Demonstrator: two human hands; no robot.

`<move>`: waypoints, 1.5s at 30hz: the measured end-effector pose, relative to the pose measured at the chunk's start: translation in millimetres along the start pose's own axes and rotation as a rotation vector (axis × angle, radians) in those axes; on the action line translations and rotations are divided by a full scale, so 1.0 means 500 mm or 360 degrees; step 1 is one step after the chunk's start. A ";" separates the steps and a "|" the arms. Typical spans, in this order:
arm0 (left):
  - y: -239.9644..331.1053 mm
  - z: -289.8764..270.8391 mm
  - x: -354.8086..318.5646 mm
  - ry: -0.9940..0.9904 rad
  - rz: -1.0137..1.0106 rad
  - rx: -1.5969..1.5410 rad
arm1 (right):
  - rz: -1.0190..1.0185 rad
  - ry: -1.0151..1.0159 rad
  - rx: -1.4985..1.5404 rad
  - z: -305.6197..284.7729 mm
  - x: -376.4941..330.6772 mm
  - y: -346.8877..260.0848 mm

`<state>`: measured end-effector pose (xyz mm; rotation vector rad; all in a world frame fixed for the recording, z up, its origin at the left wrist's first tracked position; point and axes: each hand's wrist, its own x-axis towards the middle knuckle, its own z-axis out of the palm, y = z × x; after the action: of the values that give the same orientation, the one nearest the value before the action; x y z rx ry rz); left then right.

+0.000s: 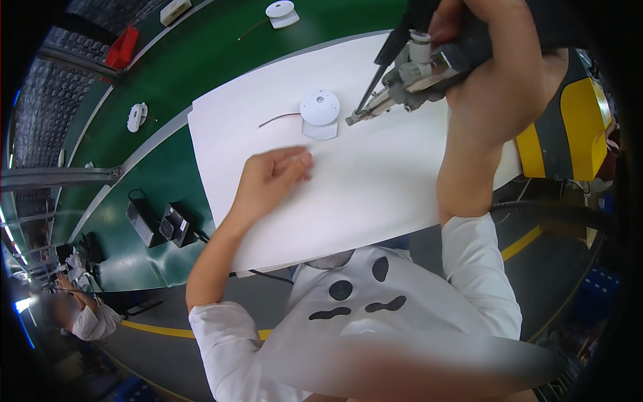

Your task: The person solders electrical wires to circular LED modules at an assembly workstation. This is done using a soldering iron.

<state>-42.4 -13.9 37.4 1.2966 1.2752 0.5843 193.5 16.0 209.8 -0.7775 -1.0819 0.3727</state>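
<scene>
A white round disc-shaped device (pixel 319 107) with a small hole in its middle lies on a white sheet (pixel 362 194). A flat white tab sticks out on its near side, and a thin wire (pixel 278 118) trails left. My left hand (pixel 271 179) hovers just below the device, apart from it, fingers loosely curled and slightly blurred, with nothing visible in them. My right hand (pixel 506 87) is wrapped around a powered screwdriver (pixel 418 74) with a metal nose and a black tube. Its tip points down-left, close to the device's right side.
Two similar white devices lie on the green bench, one at the far side (pixel 281 13) and one at left (pixel 138 117). Black boxes (pixel 175 224), a red bin (pixel 122 48) and a metal rail (pixel 60 177) are left. A yellow-and-black machine (pixel 576 130) stands right; another person (pixel 94 321) sits far left.
</scene>
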 end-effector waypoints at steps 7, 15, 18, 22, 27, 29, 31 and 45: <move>0.025 0.034 0.064 0.0504 0.1830 0.1632 | 0.0046 0.0015 -0.0053 0.049 -0.034 -0.028; -0.049 0.059 0.114 0.0419 0.1957 0.1548 | -0.0041 -0.0028 -0.0145 0.058 -0.047 -0.001; -0.043 0.059 0.113 0.0439 0.1949 0.1475 | -0.0049 -0.0040 -0.0192 0.067 -0.048 0.008; -0.044 0.054 0.108 0.0427 0.1920 0.1497 | -0.0093 -0.0124 -0.0153 0.078 -0.046 0.026; -0.040 0.054 0.108 0.0425 0.1933 0.1510 | -0.0178 -0.0194 -0.0214 0.071 -0.040 0.036; -0.040 0.054 0.107 0.0406 0.1924 0.1499 | -0.0166 -0.0255 -0.0183 0.071 -0.037 0.037; -0.042 0.052 0.108 0.0421 0.1937 0.1516 | -0.0171 -0.0232 -0.0130 0.075 -0.041 0.044; -0.045 0.053 0.111 0.0396 0.2079 0.1446 | -0.0337 -0.0072 -0.0352 0.015 -0.035 0.047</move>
<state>-10.1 19.8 -8.3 2.9179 0.7037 1.1253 181.2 24.0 183.1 -0.8428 -1.2491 0.0917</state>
